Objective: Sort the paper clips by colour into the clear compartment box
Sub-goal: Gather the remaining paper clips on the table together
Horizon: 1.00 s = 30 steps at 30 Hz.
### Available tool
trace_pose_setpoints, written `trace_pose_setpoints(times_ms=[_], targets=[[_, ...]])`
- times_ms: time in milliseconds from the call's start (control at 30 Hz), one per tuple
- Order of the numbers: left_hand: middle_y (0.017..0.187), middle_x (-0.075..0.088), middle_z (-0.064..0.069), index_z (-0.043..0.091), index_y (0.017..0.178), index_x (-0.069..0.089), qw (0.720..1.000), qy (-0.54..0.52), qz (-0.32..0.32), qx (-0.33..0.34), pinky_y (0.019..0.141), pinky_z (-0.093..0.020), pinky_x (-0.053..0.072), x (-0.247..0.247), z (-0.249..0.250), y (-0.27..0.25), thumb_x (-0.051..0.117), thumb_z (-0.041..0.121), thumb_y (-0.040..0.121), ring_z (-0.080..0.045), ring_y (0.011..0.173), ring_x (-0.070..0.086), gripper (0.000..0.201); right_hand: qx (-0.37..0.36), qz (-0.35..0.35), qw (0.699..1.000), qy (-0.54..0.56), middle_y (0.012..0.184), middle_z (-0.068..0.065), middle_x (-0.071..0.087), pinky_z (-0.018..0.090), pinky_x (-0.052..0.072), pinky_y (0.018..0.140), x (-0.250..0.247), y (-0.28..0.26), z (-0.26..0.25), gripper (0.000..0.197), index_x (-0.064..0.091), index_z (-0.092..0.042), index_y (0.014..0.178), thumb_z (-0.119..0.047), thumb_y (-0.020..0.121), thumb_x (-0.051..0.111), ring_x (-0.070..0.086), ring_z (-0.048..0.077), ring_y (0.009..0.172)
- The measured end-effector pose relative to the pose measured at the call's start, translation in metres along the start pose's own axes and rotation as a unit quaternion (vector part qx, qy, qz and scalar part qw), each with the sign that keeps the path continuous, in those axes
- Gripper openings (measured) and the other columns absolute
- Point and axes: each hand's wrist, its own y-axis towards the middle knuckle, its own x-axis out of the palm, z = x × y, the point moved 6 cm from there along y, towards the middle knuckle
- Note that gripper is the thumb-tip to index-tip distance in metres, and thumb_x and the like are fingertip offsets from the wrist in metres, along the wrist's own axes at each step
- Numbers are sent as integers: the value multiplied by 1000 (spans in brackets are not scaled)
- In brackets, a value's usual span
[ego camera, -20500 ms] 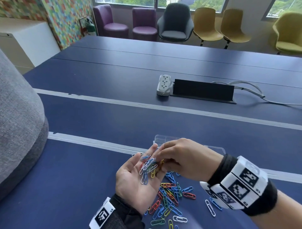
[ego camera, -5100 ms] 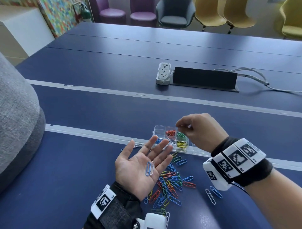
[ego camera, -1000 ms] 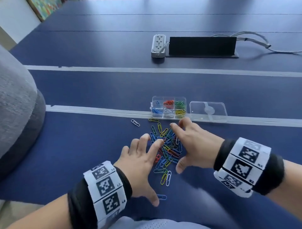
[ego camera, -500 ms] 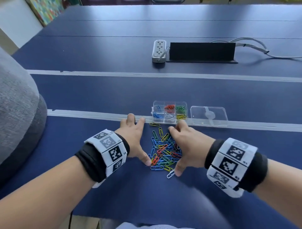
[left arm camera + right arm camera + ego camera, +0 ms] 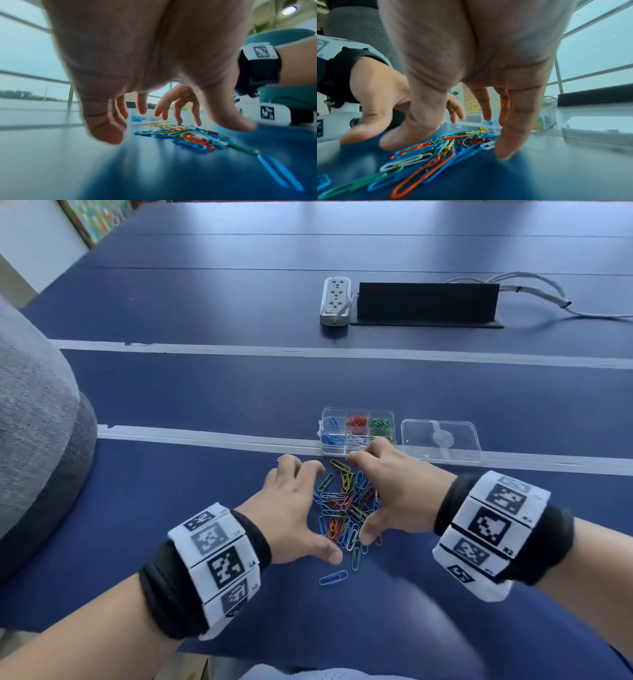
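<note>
A stray blue clip (image 5: 333, 578) lies nearest; sweep it in too. Left hand (image 5: 294, 513) and right hand (image 5: 394, 494), both spread and seemingly empty, flank the paper clips (image 5: 346, 510). Rake gently toward the compartment box (image 5: 356, 451) just beyond

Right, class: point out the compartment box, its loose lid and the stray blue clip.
compartment box (image 5: 357, 411), head view, far rim
lid (image 5: 418, 436), head view, flat left part
stray blue clip (image 5: 333, 578), head view, middle of its loop
</note>
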Motion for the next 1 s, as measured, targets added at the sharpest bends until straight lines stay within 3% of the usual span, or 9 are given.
trace_pose_setpoints(times_ms=[100,167,267,367,500,600,700,833,1000], targets=[[153,-11,-6,22,148,-14,993,101,-8,-53,113,-42,20,-5,-12,-1,76,69,50,-28,142,-2,141,-15,-3,999,-49,122,4,35,42,47,92,2,2,-10,113,32,-15,132,-65,42,79,42,24,113],[155,-26,-7,19,147,-21,992,98,-25,-81,116,-42,11,-8,-20,2,75,71,51,-27,145,-18,146,-9,-2,997,-81,121,3,35,40,47,87,5,3,-17,110,34,-15,128,-71,42,74,38,23,115],[156,-29,-4,17,148,-20,994,59,-62,-65,117,-38,5,-1,-17,-1,74,68,56,-19,143,-26,142,-18,-5,995,-94,117,3,34,40,47,84,12,2,-26,96,41,-13,117,-66,47,76,35,23,114],[157,-27,-1,16,149,-17,997,25,-65,-21,118,-32,4,12,-3,-13,76,61,62,-15,143,-25,135,-39,-17,997,-68,119,4,35,41,47,92,14,-2,-25,93,42,-12,121,-60,50,79,39,23,112],[156,-14,3,17,149,-16,998,51,-27,6,118,-31,9,26,10,-23,79,57,61,-17,143,-13,136,-26,-21,996,-80,126,5,27,42,47,93,15,-12,-9,124,20,-16,138,-57,39,84,36,25,115],[143,5,0,17,149,-11,997,74,4,-32,113,-35,26,25,8,-19,82,57,54,-22,133,10,139,-5,-34,994,-108,128,7,21,43,45,95,21,-11,-3,134,10,-17,140,-52,36,87,37,29,114],[132,18,-1,16,148,5,998,24,13,-59,104,-35,37,17,8,-9,85,49,56,-21,125,28,127,0,-17,998,-63,120,7,28,41,49,89,21,-1,-8,116,28,-13,129,-43,36,90,46,28,104],[124,31,-1,18,134,33,997,-28,37,-61,91,-31,43,8,11,1,86,35,62,-20,111,48,91,7,6,1000,16,115,4,37,31,47,76,18,6,-13,88,42,-14,119,-33,47,89,53,25,91],[121,46,-4,14,121,49,993,-47,98,-46,87,-27,41,1,15,14,71,18,77,-22,108,53,50,2,18,999,35,115,6,42,30,45,79,21,10,-19,69,47,-14,118,-30,62,83,56,28,98]])
